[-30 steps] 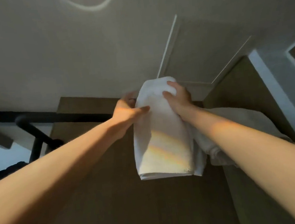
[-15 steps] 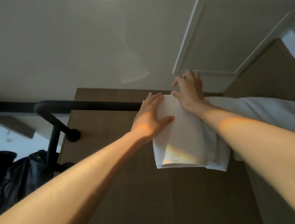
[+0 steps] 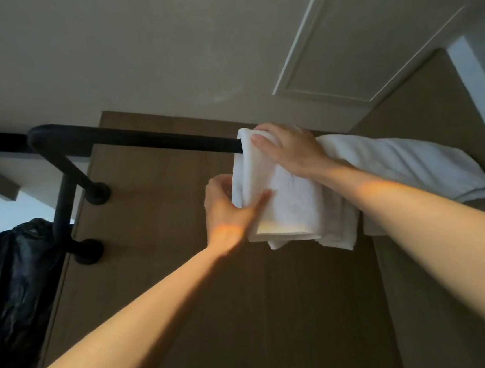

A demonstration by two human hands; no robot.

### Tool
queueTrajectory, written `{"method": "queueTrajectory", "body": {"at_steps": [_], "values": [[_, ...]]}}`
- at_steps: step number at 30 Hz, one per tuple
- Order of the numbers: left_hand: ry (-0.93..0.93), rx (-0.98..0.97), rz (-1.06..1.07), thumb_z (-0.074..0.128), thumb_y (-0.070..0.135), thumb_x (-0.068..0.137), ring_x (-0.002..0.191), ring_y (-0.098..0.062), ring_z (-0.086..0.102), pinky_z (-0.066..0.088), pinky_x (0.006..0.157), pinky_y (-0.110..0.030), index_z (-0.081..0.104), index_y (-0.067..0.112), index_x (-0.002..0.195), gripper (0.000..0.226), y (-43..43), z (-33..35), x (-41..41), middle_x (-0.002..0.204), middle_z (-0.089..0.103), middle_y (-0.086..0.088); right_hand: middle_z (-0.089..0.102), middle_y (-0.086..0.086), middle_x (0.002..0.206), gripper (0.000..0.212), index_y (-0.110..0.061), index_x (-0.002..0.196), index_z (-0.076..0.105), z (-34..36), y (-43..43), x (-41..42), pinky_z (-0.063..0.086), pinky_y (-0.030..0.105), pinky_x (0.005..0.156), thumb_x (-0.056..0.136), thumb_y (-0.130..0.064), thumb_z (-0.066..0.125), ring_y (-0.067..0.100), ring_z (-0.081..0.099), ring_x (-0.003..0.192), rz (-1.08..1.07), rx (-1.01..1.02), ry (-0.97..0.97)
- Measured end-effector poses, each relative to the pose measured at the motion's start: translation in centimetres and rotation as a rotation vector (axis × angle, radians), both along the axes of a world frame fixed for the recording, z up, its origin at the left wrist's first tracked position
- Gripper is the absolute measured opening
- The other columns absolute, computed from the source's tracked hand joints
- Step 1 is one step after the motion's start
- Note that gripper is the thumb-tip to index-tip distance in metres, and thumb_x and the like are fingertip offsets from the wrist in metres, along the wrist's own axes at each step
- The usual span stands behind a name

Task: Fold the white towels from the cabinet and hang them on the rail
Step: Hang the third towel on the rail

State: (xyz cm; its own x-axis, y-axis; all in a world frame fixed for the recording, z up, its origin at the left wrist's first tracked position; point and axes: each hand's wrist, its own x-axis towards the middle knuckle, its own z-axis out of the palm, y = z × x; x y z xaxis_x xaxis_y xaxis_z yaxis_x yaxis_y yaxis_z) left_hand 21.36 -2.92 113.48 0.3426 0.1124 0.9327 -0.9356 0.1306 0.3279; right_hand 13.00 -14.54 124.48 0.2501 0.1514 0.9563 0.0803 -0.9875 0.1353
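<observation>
A folded white towel (image 3: pixel 290 205) hangs over the black rail (image 3: pixel 151 141) high on the wooden wall. My left hand (image 3: pixel 227 208) grips the towel's left edge, thumb across its front and fingers behind it. My right hand (image 3: pixel 287 148) lies over the top of the fold where it crosses the rail, fingers curved over the cloth. Another white towel (image 3: pixel 409 171) is draped on the rail just to the right, partly behind my right forearm.
The rail bends down at the left into black brackets (image 3: pixel 90 249) fixed to the wooden panel (image 3: pixel 182 251). A black bag (image 3: pixel 11 286) hangs at the lower left. A white ceiling hatch (image 3: pixel 369 33) is overhead.
My left hand has slid from flat on the towel's front to gripping its left edge lower down. My right hand moved onto the top of the fold. The view tilted down slightly.
</observation>
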Motion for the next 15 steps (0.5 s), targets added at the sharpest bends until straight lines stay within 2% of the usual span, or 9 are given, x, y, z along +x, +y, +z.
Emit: {"method": "queueTrajectory", "body": {"at_steps": [2,4,6,7,9,12,15], "values": [[0.087,0.103,-0.076,0.078,0.059,0.065,0.122,-0.011,0.043,0.044,0.089,-0.025,0.037,0.031,0.132,0.084,0.5,0.0,0.8,0.135,0.038,0.009,0.061,-0.004,0.129,0.041,-0.033,0.124,0.057,0.4,0.2,0.1,0.036,0.034,0.1,0.097,-0.055,0.035,0.022,0.052,0.121,-0.019,0.005,0.012],[0.166,0.199,-0.236,0.066,0.077,0.06,0.132,-0.017,0.036,0.036,0.106,-0.038,0.028,0.031,0.144,0.104,1.3,0.7,0.8,0.149,0.028,0.004,0.064,-0.006,0.125,0.041,-0.036,0.12,0.059,0.5,0.2,0.1,0.038,0.032,0.096,0.096,-0.059,0.034,0.021,0.054,0.118,-0.033,0.023,0.009],[0.168,0.261,-0.428,0.044,0.087,0.068,0.138,-0.018,0.031,0.023,0.115,-0.039,0.023,0.029,0.149,0.101,1.8,1.5,1.0,0.154,0.024,0.004,0.065,-0.008,0.12,0.045,-0.04,0.116,0.059,0.5,0.3,0.1,0.04,0.032,0.095,0.092,-0.066,0.031,0.019,0.056,0.115,-0.025,0.047,0.016],[0.158,0.29,-0.46,0.035,0.08,0.079,0.141,-0.018,0.027,0.019,0.113,-0.036,0.021,0.027,0.151,0.09,2.1,1.8,1.0,0.156,0.023,0.003,0.066,-0.009,0.118,0.049,-0.041,0.115,0.059,0.4,0.3,0.0,0.042,0.034,0.096,0.09,-0.07,0.029,0.018,0.057,0.113,-0.014,0.054,0.021],[0.162,0.346,-0.387,0.041,0.057,0.092,0.142,-0.021,0.027,0.023,0.11,-0.035,0.019,0.022,0.152,0.073,2.2,2.5,1.5,0.156,0.024,-0.001,0.066,-0.011,0.116,0.052,-0.041,0.114,0.059,0.2,0.4,-0.2,0.042,0.036,0.098,0.087,-0.074,0.029,0.017,0.057,0.112,0.008,0.063,0.02],[0.159,0.471,-0.238,0.063,0.032,0.09,0.133,-0.024,0.042,0.036,0.105,-0.038,0.028,0.019,0.149,0.07,2.0,3.2,2.6,0.149,0.039,-0.007,0.063,-0.008,0.122,0.049,-0.038,0.121,0.058,-0.2,0.4,-0.3,0.039,0.035,0.1,0.091,-0.069,0.035,0.018,0.054,0.116,0.006,0.037,0.009],[0.114,0.474,-0.172,0.063,0.024,0.091,0.119,-0.017,0.051,0.043,0.09,-0.025,0.043,0.018,0.141,0.055,1.8,3.1,3.2,0.132,0.053,-0.003,0.053,-0.006,0.139,0.052,-0.037,0.135,0.048,-0.5,0.3,-0.3,0.031,0.036,0.106,0.093,-0.066,0.037,0.021,0.044,0.128,-0.064,0.019,0.048]]}}
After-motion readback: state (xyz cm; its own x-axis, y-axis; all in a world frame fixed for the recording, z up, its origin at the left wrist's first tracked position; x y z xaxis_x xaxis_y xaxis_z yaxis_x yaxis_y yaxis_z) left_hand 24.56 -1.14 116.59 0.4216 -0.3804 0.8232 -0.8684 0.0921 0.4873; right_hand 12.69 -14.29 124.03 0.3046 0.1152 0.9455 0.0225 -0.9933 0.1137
